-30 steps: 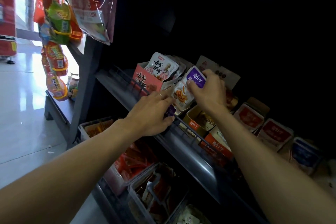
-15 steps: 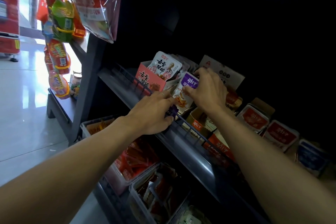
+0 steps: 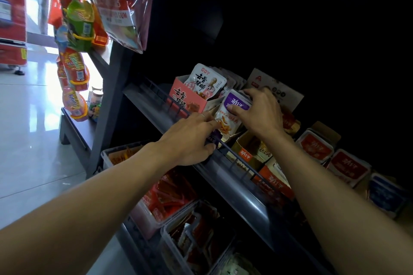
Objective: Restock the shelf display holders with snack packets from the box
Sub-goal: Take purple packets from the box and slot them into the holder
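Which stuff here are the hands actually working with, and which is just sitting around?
In use:
right hand gripping purple-topped packets
left hand on the holder at the shelf rail

Sitting around:
pink box
red-labelled packs
hanging snack bags
clear bins

Two bare forearms in view, no sleeves, no watch or wristband on either wrist. No gloves on the left hand [image 3: 190, 140] or the right hand [image 3: 260, 114]. Only item worn: a thin, pale metal ring [image 3: 202, 115] on one left finger, plain band, no stone visible. Nails short, unpainted where visible.
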